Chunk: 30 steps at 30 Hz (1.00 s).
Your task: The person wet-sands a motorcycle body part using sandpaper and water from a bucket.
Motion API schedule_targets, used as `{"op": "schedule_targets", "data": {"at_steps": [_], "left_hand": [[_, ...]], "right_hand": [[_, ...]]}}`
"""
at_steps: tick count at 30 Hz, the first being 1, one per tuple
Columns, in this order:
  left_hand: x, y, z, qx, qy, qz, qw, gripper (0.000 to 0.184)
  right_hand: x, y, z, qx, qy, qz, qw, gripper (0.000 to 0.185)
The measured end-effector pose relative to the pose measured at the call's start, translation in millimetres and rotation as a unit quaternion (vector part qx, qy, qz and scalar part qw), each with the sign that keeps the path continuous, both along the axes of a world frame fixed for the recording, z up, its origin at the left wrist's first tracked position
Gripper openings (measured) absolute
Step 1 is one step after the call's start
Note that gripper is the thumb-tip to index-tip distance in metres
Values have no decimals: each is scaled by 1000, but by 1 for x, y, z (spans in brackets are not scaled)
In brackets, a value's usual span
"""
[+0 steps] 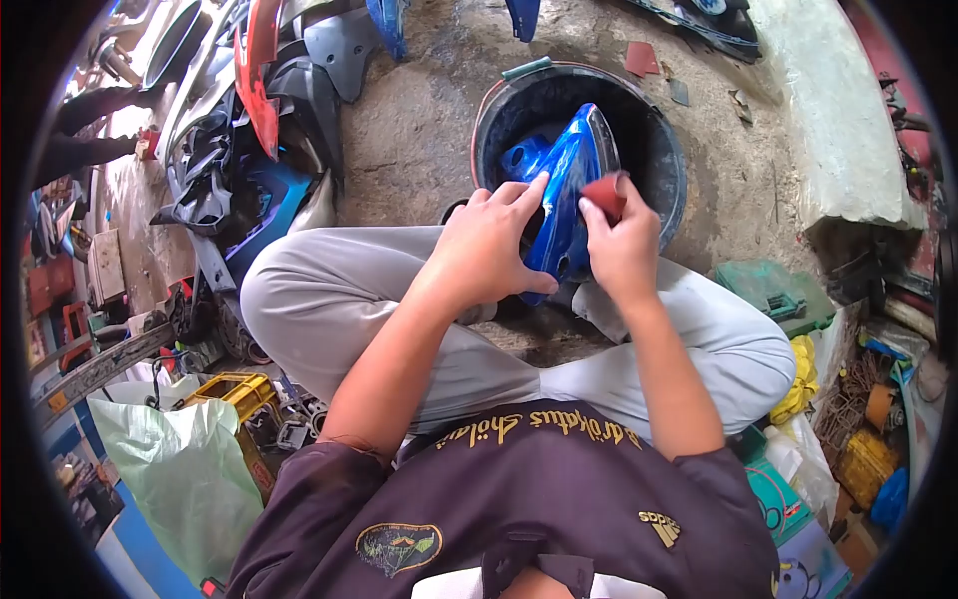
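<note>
A glossy blue plastic motorcycle fairing panel (571, 190) stands tilted over a black bucket (483, 110), its pointed end away from me. My left hand (484, 245) grips its near left edge, with the thumb low and the fingers higher up. In my right hand (624, 250) a folded piece of red sandpaper (605, 197) is pinched between thumb and fingers, close against the panel's right side. Inside the bucket, behind the panel, lies another blue part (526, 156). The bucket's bottom is mostly hidden.
Motorcycle panels, one red (261, 85), are heaped at the left. Red sandpaper scraps (642, 59) lie on the concrete floor beyond the bucket. A green plastic case (778, 295) sits by my right knee; a yellow crate (238, 392) and pale plastic bag (180, 469) are at lower left.
</note>
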<state>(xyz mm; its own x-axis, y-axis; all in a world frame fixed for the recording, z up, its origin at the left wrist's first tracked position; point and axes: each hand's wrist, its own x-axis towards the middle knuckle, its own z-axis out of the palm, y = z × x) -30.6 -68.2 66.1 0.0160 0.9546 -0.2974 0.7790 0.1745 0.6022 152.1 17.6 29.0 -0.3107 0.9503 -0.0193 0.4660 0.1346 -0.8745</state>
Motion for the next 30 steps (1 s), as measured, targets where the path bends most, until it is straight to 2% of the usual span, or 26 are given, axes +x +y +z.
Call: {"op": "schedule_targets", "data": {"at_steps": [4, 5, 7, 10, 13, 16, 19, 21, 23, 26, 29, 30], "left_hand": [[0, -2, -1, 2, -4, 3, 1000, 128], [0, -3, -3, 6, 3, 1, 1000, 129], [1, -4, -6, 17, 17, -1, 1000, 131], [2, -3, -1, 1, 27, 3, 1000, 131], [1, -4, -8, 16, 25, 5, 1000, 131], [-1, -1, -1, -15, -2, 2, 1000, 132], [0, -2, -2, -29, -4, 0, 1000, 133], [2, -7, -11, 8, 12, 2, 1000, 133], [2, -7, -12, 15, 21, 6, 1000, 133], [0, -3, -8, 1, 22, 7, 1000, 133], [0, -4, -13, 0, 8, 4, 1000, 133], [-3, -1, -7, -17, 1, -2, 1000, 133]], "right_hand": [[-9, 16, -2, -4, -18, -20, 1000, 17], [-13, 32, -13, 25, -24, -21, 999, 20], [-20, 63, -20, -36, -10, 8, 999, 15], [-22, 65, -20, 0, -22, 6, 1000, 16], [-2, 20, -7, -45, -45, -16, 998, 24], [12, -19, -27, -68, 86, -64, 992, 17], [1, 2, -29, -80, 114, -60, 988, 13], [-10, 36, -33, -99, 126, -29, 987, 14], [-28, 59, -27, -30, 35, -35, 998, 18], [-22, 51, -30, -15, 39, -27, 999, 19], [-1, -9, -23, 24, 30, -34, 999, 17], [7, -31, -29, 8, 70, -41, 997, 16]]}}
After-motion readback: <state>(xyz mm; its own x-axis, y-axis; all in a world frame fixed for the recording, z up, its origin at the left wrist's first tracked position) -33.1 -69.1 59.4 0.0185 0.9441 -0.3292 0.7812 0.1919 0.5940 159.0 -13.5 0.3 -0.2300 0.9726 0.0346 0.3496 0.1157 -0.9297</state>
